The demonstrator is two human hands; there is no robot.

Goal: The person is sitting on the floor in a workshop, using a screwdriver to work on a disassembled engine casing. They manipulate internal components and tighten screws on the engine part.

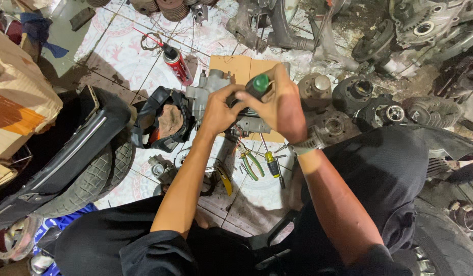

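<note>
Both hands meet over a grey metal engine part that lies on a piece of brown cardboard on the tiled floor. My right hand grips a tool with a black shaft and a green-capped handle, pointed down toward the part. My left hand wraps around the lower end of that tool, just above the engine part. The tool's tip is hidden by my fingers.
Green-handled pliers and a yellow-handled screwdriver lie on the floor below my hands. A red spray can stands at the left of the cardboard. Engine cylinders crowd the right; a tyre and a bike body sit left.
</note>
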